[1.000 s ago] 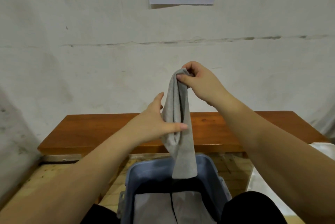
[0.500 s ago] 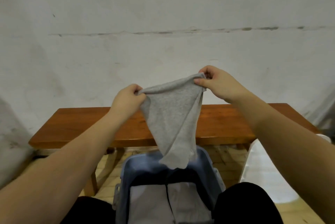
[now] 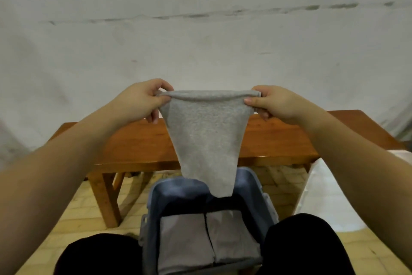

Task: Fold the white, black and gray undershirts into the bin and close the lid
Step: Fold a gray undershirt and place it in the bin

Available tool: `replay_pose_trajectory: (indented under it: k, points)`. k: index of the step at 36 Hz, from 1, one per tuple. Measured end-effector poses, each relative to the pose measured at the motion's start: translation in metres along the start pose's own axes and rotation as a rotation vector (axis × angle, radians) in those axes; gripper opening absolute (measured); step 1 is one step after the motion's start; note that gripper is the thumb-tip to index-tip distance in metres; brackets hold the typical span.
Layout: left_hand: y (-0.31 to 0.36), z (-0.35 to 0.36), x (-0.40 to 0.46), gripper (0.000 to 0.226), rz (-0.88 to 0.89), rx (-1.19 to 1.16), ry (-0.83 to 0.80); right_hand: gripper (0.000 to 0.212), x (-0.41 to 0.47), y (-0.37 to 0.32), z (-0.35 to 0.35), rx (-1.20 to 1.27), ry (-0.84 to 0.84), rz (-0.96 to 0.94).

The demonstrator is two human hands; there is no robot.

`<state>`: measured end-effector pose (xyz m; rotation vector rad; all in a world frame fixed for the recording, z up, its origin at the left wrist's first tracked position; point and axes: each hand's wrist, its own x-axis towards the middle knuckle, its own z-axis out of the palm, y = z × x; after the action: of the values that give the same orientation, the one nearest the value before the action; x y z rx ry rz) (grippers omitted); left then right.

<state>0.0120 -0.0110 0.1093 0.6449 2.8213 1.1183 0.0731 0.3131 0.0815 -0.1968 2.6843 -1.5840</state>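
Your fingers are curled and clamped on the top edge of the gray undershirt (image 3: 206, 136) — the left hand (image 3: 139, 101) pinches its left corner, thumb over the rolled hem, while the right hand (image 3: 275, 103) pinches the right corner the same way. Both hands sit at about the same height, well apart, so the edge is stretched nearly straight between them. Your forearms reach forward and inward from the lower corners of the view, both raised in front of the wall. The cloth hangs down and narrows to a tip just above the open blue bin (image 3: 252, 182) between your knees. Inside the bin lie two folded pale garments (image 3: 207, 243) side by side — dark fabric shows behind them. The wooden bench (image 3: 138, 141) stands beyond the bin.
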Motion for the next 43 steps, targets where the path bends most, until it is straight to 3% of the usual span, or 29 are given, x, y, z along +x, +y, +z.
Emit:
replay_pose_trajectory:
  k: [7,16,19,29,34,43]
  points:
    - [0.0,0.001,0.041,0.01,-0.09,-0.235,-0.022,0.009,0.03,0.012,-0.005,0.11,0.062,0.053]
    - [-0.022,0.03,0.134,0.012,-0.207,-0.283,-0.047,0.014,0.104,0.041,-0.013,0.213,0.174,0.166]
    - [-0.037,0.047,0.17,0.015,-0.237,-0.259,-0.03,0.005,0.135,0.059,-0.012,0.224,0.211,0.194]
    - [-0.078,0.096,0.242,0.011,-0.211,-0.269,0.078,0.008,0.216,0.128,-0.002,0.238,0.379,0.215]
    - [-0.091,0.107,0.243,0.008,-0.225,-0.27,0.062,0.003,0.218,0.148,0.007,0.198,0.372,0.227]
    - [-0.093,0.121,0.156,0.013,-0.095,0.049,-0.055,0.007,0.131,0.154,0.034,-0.071,0.238,0.258]
